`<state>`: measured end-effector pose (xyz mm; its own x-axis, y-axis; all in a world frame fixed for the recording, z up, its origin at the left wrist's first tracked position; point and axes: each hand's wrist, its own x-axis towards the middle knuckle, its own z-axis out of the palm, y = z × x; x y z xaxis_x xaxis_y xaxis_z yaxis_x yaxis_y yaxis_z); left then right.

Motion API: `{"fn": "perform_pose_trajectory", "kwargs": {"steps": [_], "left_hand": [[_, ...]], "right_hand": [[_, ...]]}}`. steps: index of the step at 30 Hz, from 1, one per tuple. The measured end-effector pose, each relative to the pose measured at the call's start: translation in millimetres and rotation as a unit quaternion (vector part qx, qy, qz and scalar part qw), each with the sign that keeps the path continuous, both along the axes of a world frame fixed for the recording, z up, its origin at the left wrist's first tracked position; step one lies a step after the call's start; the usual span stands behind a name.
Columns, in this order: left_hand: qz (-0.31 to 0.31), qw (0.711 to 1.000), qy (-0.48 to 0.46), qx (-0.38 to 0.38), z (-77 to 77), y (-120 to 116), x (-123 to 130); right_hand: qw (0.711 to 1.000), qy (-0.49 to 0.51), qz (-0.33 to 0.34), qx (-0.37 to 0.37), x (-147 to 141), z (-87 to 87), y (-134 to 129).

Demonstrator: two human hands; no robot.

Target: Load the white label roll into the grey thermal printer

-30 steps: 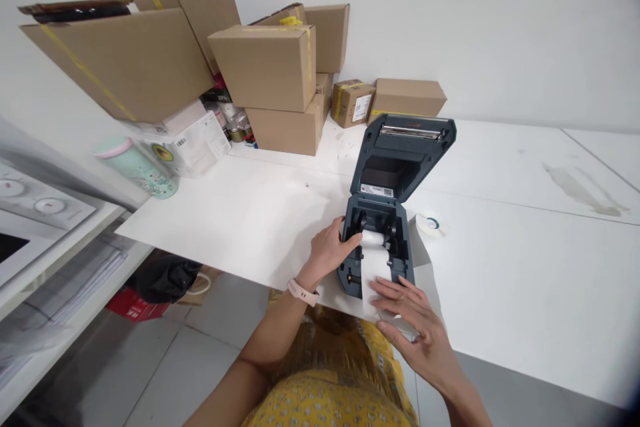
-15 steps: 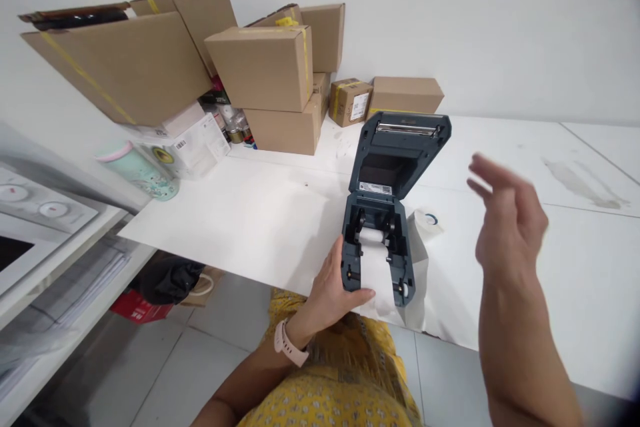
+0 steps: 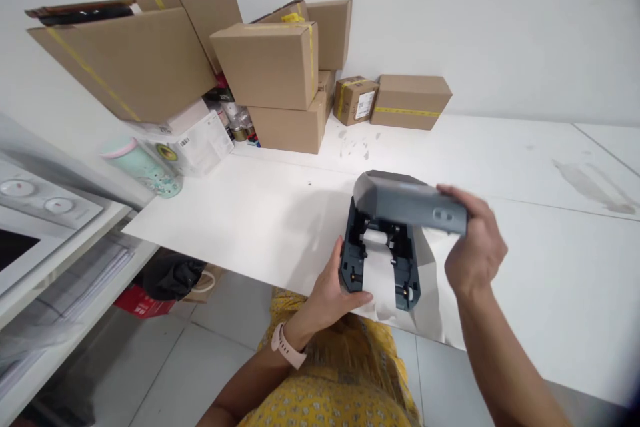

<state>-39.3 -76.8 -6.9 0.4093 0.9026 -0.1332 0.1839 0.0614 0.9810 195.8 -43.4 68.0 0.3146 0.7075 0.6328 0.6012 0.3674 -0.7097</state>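
Note:
A dark grey label printer sits near the front edge of the table, its lid partly lowered over the body. Inside lies a white paper roll, and a paper strip runs from it over the printer's front. My left hand grips the printer's left front corner, the thumb lying across the strip's edge. On the other side, my right hand is closed on the free end of the lid, which is tilted and slightly blurred. Crumpled white paper lies along the printer's right side.
Several cardboard boxes are stacked at the back left, with two smaller ones against the wall. A mint tumbler stands by a white box. At far left is a white appliance with knobs on a shelf.
My right hand has moved left from the air beside the printer and taken hold of the lid. The upright lid has swung forward and down. My left hand stays at the printer's corner.

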Motion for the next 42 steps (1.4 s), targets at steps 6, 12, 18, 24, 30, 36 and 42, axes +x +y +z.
{"fn": "perform_pose_trajectory", "kwargs": {"steps": [6, 12, 18, 24, 30, 36, 42], "left_hand": [[0.015, 0.999, -0.030, -0.031, -1.4, -2.4, 3.2], [-0.009, 0.999, -0.038, -0.033, -3.2, -2.8, -0.6], [-0.006, 0.990, -0.105, -0.095, 7.3, 0.1, 0.2], [0.045, 0.984, -0.129, -0.117, 20.5, 5.1, 17.0], [0.049, 0.982, -0.155, -0.100, 17.3, 10.1, 18.2], [0.036, 0.984, -0.155, -0.074, 13.6, 15.1, 17.9], [0.082, 0.993, -0.032, -0.084, 0.5, -15.3, -0.7]], "right_hand": [[0.992, -0.096, 0.068, 0.051, -10.5, -72.9, -60.4], [0.998, -0.018, 0.042, -0.036, -21.4, -90.4, -75.3], [0.960, 0.138, 0.075, -0.234, -12.8, -82.9, -78.7], [0.875, 0.258, 0.132, -0.388, -4.3, -76.6, -77.5], [0.875, 0.305, 0.104, -0.362, -10.0, -82.5, -78.8], [0.895, 0.288, 0.109, -0.323, -12.4, -90.4, -77.6], [0.980, 0.098, 0.053, -0.164, -32.0, -90.1, -75.4]]}}
